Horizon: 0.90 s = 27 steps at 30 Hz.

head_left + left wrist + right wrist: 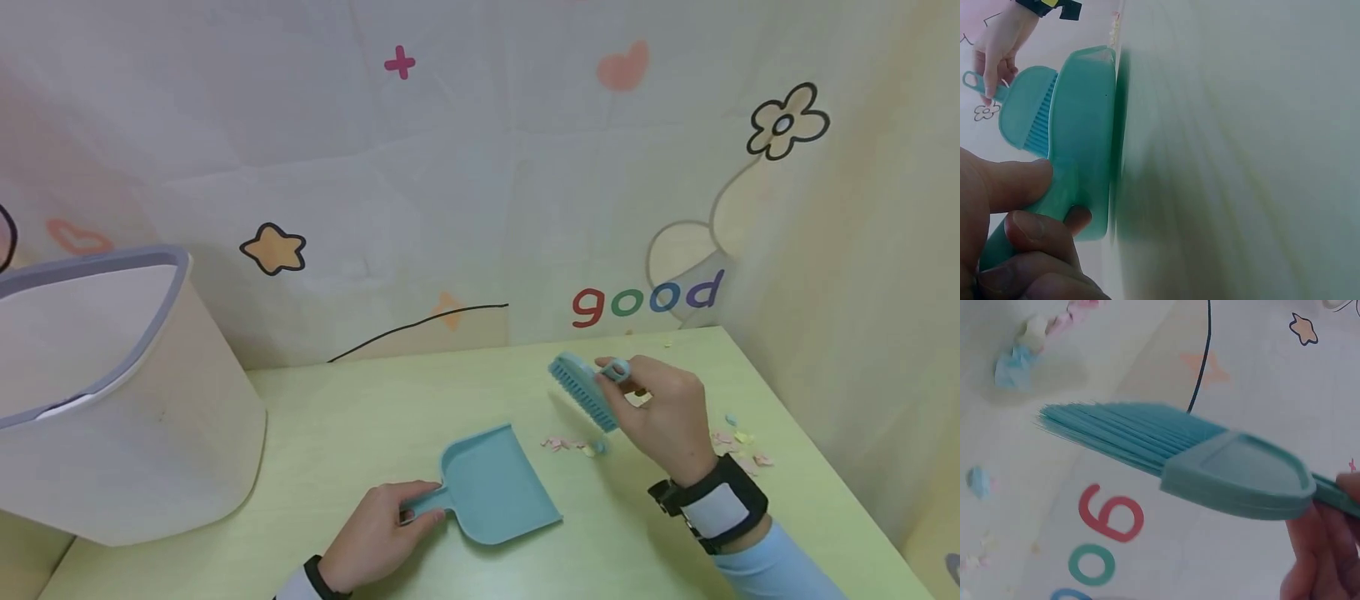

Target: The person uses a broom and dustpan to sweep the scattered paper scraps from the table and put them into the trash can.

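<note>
A blue-green dustpan (495,487) lies on the table, its wide edge facing right; my left hand (382,529) grips its handle. In the left wrist view the thumb and fingers wrap round the handle of the dustpan (1085,119). My right hand (667,412) holds a matching brush (583,390) by its handle, raised above the table, bristles toward the lower left. The brush (1235,475) hangs clear of the surface in the right wrist view. Small paper scraps (566,445) lie between dustpan and brush, and more scraps (742,450) lie right of the right hand.
A large white bin (180,417) with a grey-blue rim stands at the left of the table (337,425). A printed curtain (450,167) hangs behind the table and along its right side. A few tiny scraps lie near the back right edge.
</note>
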{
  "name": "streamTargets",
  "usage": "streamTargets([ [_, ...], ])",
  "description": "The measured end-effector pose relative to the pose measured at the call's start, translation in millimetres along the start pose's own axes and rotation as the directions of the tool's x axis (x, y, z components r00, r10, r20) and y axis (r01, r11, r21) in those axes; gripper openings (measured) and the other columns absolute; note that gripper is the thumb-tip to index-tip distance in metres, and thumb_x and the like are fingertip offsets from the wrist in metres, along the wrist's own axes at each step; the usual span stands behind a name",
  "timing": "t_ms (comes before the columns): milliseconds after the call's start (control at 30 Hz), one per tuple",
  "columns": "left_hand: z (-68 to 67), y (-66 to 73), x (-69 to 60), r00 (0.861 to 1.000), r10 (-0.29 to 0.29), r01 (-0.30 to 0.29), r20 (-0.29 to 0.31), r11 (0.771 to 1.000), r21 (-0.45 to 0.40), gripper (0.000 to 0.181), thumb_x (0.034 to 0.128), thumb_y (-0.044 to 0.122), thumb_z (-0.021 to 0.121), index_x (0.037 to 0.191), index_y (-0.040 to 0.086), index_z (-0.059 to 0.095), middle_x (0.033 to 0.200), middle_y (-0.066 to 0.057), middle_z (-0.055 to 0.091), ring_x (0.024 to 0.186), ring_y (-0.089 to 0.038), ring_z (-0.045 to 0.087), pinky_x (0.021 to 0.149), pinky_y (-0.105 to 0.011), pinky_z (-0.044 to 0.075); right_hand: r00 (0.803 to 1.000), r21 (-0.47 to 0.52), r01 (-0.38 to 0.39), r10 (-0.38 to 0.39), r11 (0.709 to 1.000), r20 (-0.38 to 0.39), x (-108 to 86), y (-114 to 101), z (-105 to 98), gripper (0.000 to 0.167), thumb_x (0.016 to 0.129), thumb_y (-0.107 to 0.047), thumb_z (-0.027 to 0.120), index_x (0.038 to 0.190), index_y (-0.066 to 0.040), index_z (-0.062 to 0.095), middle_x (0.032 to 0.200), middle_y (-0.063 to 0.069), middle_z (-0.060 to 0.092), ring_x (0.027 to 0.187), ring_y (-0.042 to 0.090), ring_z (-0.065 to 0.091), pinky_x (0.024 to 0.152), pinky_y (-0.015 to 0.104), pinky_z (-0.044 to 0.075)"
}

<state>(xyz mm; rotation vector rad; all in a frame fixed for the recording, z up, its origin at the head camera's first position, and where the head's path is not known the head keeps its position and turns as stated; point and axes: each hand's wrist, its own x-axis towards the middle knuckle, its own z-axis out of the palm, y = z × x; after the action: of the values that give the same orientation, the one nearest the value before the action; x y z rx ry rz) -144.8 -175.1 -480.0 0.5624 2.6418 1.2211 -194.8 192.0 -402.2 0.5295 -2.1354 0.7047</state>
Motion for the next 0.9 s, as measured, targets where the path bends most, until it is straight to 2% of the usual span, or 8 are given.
streamTargets([
  [100,-0.7,0.1,0.4,1.0,-0.001,0.001,-0.003,1.0,0.003,0.044,0.0985,0.039,0.071,0.13,0.009,0.072,0.124,-0.004,0.074,0.063,0.0,0.047,0.057,-0.02,0.04,0.998,-0.062,-0.026,0.022,0.998,-0.066,1.1,-1,-5,0.01,0.08,-0.005,0.083,0.081,-0.001,0.074,0.081,0.01,0.078,0.056,0.021,0.07,0.052,0.031,0.054],
  [167,-1.1,0.0,0.5,1.0,-0.004,0.004,-0.004,1.0,0.003,0.044,0.098,0.04,0.071,0.13,0.009,0.072,0.124,-0.005,0.074,0.064,0.0,0.048,0.057,-0.021,0.04,0.996,-0.13,-0.05,0.04,0.99,-0.076,0.4,-2,-8,0.01,0.082,-0.007,0.081,0.079,0.0,0.074,0.073,0.01,0.075,0.054,0.021,0.068,0.05,0.03,0.051],
  [267,-1.1,-0.2,0.4,1.0,-0.006,0.006,-0.006,1.0,0.004,0.043,0.0976,0.039,0.072,0.129,0.01,0.072,0.122,-0.004,0.074,0.063,0.0,0.047,0.056,-0.021,0.039,0.997,-0.226,-0.072,0.062,0.971,-0.049,-2.9,-4,-7,0.012,0.082,-0.007,0.079,0.075,0.001,0.074,0.063,0.009,0.07,0.05,0.02,0.064,0.047,0.028,0.044],
  [367,-0.9,-0.3,0.7,1.0,-0.009,0.009,-0.016,1.0,0.017,0.04,0.0975,0.037,0.073,0.128,0.011,0.073,0.118,-0.001,0.075,0.06,0.0,0.045,0.055,-0.021,0.039,0.995,-0.261,-0.091,0.096,0.961,0.007,-6.8,-7,-2,0.013,0.08,-0.007,0.08,0.072,0.0,0.072,0.06,0.008,0.068,0.048,0.018,0.06,0.046,0.026,0.039],
  [533,-1.6,0.0,1.4,0.999,-0.019,0.02,-0.031,0.999,0.037,0.036,0.0974,0.034,0.073,0.126,0.012,0.074,0.108,0.003,0.075,0.055,0.001,0.04,0.053,-0.02,0.036,0.991,-0.198,-0.1,0.115,0.975,0.066,-13.1,-15,10,0.016,0.08,-0.007,0.085,0.071,-0.004,0.072,0.059,0.005,0.066,0.05,0.011,0.057,0.048,0.024,0.041],
  [733,-2.0,-0.2,1.1,0.999,-0.023,0.024,-0.031,0.999,0.034,0.037,0.0973,0.034,0.073,0.127,0.012,0.074,0.104,0.004,0.074,0.054,0.001,0.037,0.052,-0.019,0.035,0.995,-0.081,-0.054,0.06,0.995,0.076,-18.7,-26,21,0.014,0.079,-0.006,0.087,0.077,-0.006,0.074,0.063,0.001,0.067,0.053,0.006,0.058,0.05,0.02,0.046],
  [900,-2.0,-1.3,0.5,0.999,-0.025,0.026,-0.03,0.999,0.033,0.037,0.0973,0.034,0.073,0.127,0.012,0.074,0.102,0.005,0.074,0.053,0.001,0.037,0.052,-0.019,0.035,0.993,0.017,-0.035,0.033,0.999,0.111,-22.5,-36,27,0.014,0.077,-0.002,0.088,0.083,-0.006,0.076,0.07,0.0,0.072,0.058,0.005,0.065,0.054,0.021,0.053],
])
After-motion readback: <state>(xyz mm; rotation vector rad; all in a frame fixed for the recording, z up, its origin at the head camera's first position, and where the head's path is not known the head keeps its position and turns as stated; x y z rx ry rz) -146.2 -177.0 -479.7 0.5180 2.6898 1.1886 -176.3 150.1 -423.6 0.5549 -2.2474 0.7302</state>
